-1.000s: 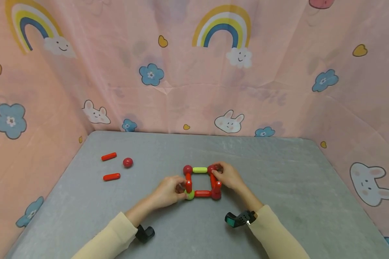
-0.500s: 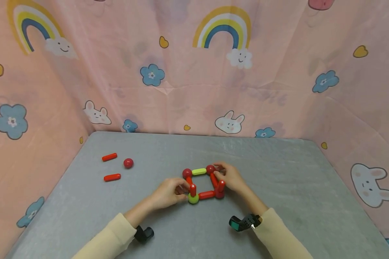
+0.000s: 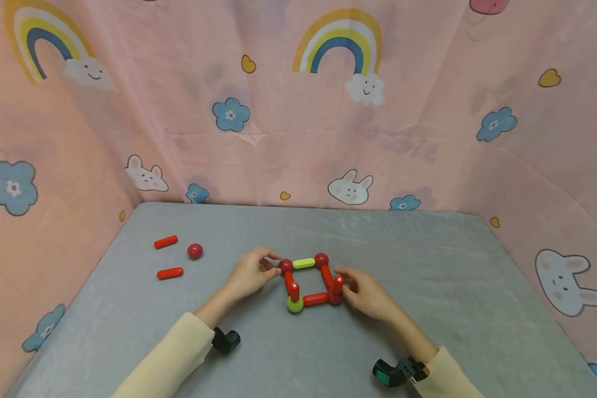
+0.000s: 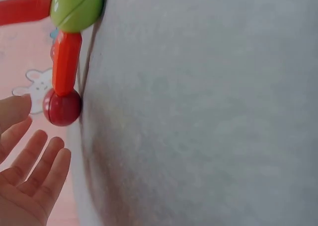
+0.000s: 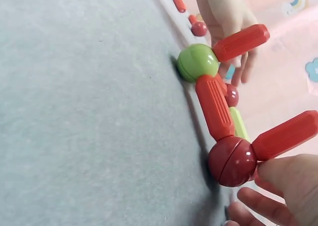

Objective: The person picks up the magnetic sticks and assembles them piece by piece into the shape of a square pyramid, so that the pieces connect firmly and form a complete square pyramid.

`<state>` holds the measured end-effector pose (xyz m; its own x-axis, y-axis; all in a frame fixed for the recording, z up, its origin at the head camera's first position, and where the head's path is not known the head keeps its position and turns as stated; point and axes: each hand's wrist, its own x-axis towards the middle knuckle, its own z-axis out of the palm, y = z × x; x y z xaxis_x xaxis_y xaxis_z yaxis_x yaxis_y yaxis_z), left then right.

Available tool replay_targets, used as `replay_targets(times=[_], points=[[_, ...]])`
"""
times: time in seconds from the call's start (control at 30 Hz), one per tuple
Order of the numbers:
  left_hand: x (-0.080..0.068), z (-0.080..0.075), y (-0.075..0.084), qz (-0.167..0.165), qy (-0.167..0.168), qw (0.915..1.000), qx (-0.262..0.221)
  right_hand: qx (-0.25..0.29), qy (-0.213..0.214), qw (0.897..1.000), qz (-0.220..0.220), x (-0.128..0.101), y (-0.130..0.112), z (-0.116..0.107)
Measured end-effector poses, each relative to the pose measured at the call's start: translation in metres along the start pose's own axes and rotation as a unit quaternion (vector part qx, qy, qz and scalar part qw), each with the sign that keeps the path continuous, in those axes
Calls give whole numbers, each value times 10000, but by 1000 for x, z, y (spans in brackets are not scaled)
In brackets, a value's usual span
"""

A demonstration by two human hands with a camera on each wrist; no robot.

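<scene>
two bare hands flank a four-sided frame [image 3: 315,299] of balls and sticks, which sits between them on the grey table [image 3: 443,287]. the left hand [image 3: 251,273] is released, fingers loosely stretched, tips just beside the far left red ball [image 3: 286,266] — its own wrist view shows a gap between thumb and ball. the right hand [image 3: 367,293] is released too, fingers relaxed, its thumb right by the near right red ball [image 3: 335,298]; whether they touch, i cannot tell.

nearer the person than the left hand and to its right is the green ball [image 3: 294,304], with a red stick [image 3: 295,291] standing up from it. another upright red stick [image 3: 338,284] rises next to the right hand's fingers. beyond that hand, to its left, the far right red ball [image 3: 321,260] meets a yellow-green stick [image 3: 304,263].

well left of the left hand lie loose pieces — an upper red stick [image 3: 166,242], a lower red stick [image 3: 170,273] and a single red ball [image 3: 195,251].
</scene>
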<state>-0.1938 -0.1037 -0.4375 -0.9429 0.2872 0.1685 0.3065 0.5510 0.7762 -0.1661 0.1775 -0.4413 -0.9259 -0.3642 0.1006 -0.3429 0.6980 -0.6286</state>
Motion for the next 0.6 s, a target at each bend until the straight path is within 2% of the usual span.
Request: replay_targets(times=[0.1, 0.3, 0.6], points=[[7, 3, -2, -141, 75, 9999, -5, -139, -117, 9997, -191, -7, 0, -1], [17, 11, -3, -261, -71, 9996, -22, -209, -515, 9981, -255, -13, -5, 1], [20, 20, -3, 26, -160, 9997, 204, -353, -196, 9991, -105, -11, -12, 8]])
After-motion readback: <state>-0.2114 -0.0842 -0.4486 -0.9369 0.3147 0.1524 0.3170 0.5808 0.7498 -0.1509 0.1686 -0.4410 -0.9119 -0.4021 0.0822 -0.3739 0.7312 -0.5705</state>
